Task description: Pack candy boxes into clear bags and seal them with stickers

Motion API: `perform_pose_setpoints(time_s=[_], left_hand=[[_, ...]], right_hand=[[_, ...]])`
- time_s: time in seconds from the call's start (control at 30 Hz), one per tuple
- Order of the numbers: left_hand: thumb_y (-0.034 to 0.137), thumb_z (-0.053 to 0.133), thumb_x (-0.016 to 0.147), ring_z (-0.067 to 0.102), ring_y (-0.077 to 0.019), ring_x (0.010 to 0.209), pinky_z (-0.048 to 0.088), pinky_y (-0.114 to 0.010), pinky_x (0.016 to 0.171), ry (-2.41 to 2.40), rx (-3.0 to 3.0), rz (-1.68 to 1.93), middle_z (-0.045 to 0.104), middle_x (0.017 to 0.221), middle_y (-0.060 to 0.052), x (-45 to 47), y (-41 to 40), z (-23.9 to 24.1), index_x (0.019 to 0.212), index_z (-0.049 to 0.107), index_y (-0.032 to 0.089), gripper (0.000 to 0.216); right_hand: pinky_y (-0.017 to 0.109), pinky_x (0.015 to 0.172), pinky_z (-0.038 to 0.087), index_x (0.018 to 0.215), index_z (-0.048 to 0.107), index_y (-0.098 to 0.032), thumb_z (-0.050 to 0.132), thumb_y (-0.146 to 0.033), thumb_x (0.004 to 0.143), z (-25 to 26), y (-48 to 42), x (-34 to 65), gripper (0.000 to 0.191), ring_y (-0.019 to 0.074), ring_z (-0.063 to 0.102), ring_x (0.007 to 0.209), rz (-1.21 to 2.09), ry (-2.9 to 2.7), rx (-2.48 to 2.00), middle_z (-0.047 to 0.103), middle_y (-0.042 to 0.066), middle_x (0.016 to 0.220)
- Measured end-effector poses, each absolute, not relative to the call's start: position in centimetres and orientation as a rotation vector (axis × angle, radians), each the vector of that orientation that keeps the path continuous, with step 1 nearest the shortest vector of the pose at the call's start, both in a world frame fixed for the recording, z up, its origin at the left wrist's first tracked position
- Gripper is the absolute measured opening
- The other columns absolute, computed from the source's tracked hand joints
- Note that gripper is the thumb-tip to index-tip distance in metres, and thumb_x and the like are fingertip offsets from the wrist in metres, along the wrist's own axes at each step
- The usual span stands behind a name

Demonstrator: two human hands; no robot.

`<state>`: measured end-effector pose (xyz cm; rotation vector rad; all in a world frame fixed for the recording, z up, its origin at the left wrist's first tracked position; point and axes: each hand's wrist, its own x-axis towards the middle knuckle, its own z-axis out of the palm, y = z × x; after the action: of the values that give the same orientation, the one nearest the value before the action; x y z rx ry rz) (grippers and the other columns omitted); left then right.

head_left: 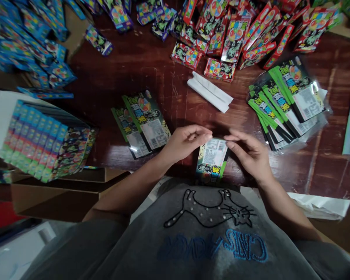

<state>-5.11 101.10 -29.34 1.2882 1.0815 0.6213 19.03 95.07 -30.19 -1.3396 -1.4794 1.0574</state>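
Observation:
In front of my body is a flat black and green printed packet (211,171) with a white barcode label, at the table's near edge. My left hand (182,144) pinches its top left corner between thumb and fingers. At the top right corner, the thumb and forefinger of my right hand (249,153) close on the packet's edge. Left of my left hand lie two similar packets (153,134), partly overlapping. Beyond my right hand, several more packets (305,105) are fanned out in a pile with clear plastic around them.
A folded white paper strip (210,91) lies ahead of my hands. Small red boxes (233,39) are heaped at the back, purple ones (99,41) and blue ones (32,42) farther left. A display box (76,149) holding a row of colourful packs stands at left, above an open carton (55,202).

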Motion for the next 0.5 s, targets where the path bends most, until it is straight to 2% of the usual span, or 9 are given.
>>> perform_pose_setpoints(time_s=[0.1,0.23,0.3,0.4,0.5], left_hand=[[0.044,0.079,0.089,0.075,-0.0174,0.091,0.058,-0.029,0.081,1.131,1.341,0.605,0.083,0.102,-0.007,-5.1,101.4,-28.8,0.095,0.079,0.017,0.028],[0.039,0.079,0.088,0.073,-0.0155,0.082,0.056,-0.028,0.076,1.188,1.432,0.634,0.082,0.092,-0.005,-4.7,101.9,-28.5,0.092,0.080,0.016,0.023],[0.041,0.080,0.088,0.073,-0.0153,0.079,0.056,-0.028,0.075,1.191,1.412,0.627,0.082,0.089,-0.005,-4.8,102.1,-28.5,0.089,0.081,0.017,0.024],[0.041,0.084,0.086,0.076,-0.0164,0.082,0.060,-0.030,0.079,1.117,1.364,0.597,0.084,0.091,-0.006,-5.1,102.3,-28.7,0.089,0.083,0.018,0.024],[0.035,0.086,0.084,0.079,-0.0182,0.098,0.062,-0.033,0.093,0.970,1.376,0.613,0.085,0.106,-0.006,-5.6,102.1,-29.3,0.094,0.084,0.020,0.018]], right_hand=[[0.042,0.098,0.066,0.103,0.082,-0.029,0.079,-0.035,0.096,-29.5,95.6,18.5,0.010,0.0211,0.080,0.103,1.098,-1.498,-1.350,0.085,0.002,0.108],[0.036,0.079,0.067,0.094,0.081,-0.025,0.084,-0.045,0.090,-29.0,96.5,17.7,0.021,0.0192,0.078,0.082,1.132,-1.317,-1.519,0.084,0.002,0.093],[0.034,0.075,0.065,0.089,0.081,-0.025,0.084,-0.046,0.089,-29.0,96.8,17.7,0.021,0.0180,0.077,0.077,1.170,-1.256,-1.543,0.083,0.001,0.089],[0.034,0.078,0.065,0.087,0.082,-0.026,0.085,-0.044,0.090,-29.1,96.6,18.3,0.018,0.0181,0.077,0.078,1.202,-1.281,-1.519,0.084,0.000,0.088],[0.037,0.086,0.066,0.089,0.082,-0.027,0.080,-0.041,0.095,-29.0,96.3,19.5,0.015,0.0194,0.080,0.088,1.222,-1.420,-1.402,0.085,0.001,0.097]])
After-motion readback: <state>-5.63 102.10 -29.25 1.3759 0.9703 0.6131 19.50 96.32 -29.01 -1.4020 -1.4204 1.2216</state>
